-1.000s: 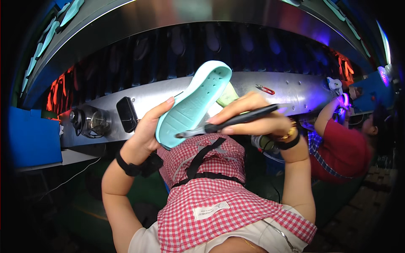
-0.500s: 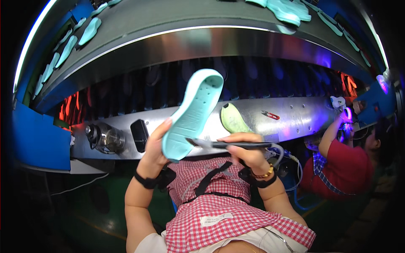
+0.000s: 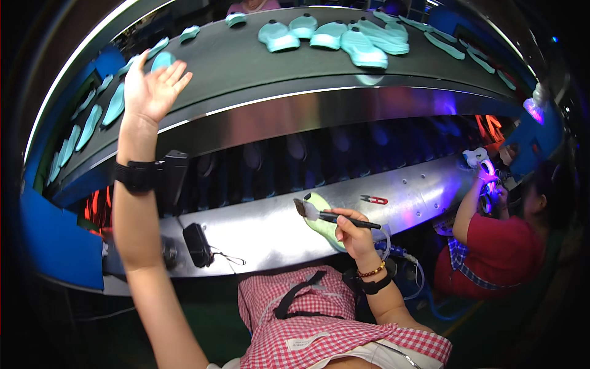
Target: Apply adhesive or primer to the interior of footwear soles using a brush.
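In the head view I see the left hand (image 3: 153,89) loose, palm bare and fingers spread, above the belt (image 3: 227,58). It partly hides a turquoise sole (image 3: 163,61) behind its fingers; I can't tell whether they touch. The right hand (image 3: 356,237) grips a brush (image 3: 312,213) over the worktop (image 3: 276,237). The brush crosses in front of the green sole (image 3: 322,232), and I can't judge contact there. The left forearm blocks most of the jug (image 3: 170,252). Shapes in the dark gap below the belt are hard to make out. A pink-clad person (image 3: 253,6) is cut off at the top edge. A black case (image 3: 197,245) and red snips (image 3: 376,200) lie on the worktop; a co-worker in red (image 3: 501,246) sits at right; more soles (image 3: 362,49) cluster on the belt.
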Available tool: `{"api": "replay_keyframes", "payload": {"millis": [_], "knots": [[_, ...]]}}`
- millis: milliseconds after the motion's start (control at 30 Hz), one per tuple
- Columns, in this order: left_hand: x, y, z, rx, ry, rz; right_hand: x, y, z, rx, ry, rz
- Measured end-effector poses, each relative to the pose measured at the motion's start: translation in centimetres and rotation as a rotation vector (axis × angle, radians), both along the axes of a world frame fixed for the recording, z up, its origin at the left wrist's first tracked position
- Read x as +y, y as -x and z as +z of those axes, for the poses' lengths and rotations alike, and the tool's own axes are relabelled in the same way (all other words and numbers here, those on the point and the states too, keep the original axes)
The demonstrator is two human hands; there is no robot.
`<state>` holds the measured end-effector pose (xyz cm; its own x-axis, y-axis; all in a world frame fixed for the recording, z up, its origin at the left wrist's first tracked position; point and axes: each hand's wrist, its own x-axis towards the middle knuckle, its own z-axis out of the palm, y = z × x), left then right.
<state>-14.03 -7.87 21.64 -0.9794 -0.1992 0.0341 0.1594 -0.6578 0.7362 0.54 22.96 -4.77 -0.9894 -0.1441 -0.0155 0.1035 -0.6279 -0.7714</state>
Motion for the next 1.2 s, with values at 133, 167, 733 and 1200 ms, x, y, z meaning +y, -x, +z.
{"api": "replay_keyframes", "payload": {"millis": [133,167,733,1200], "knots": [[5.2,3.2,3.3,0.069,1.229,-0.332,0.8,0.8,-1.8,-0.046,-0.055,0.015],[7.3,4.3,3.5,0.032,1.451,-0.358,1.0,0.9,-2.5,-0.043,-0.062,0.022],[6.7,3.0,-0.1,0.445,2.167,-0.044,1.3,0.7,-2.9,-0.066,-0.075,-0.089],[5.5,-15.7,-22.4,0.041,-0.473,-0.836,-0.6,1.5,5.3,0.206,0.01,0.196]]}}
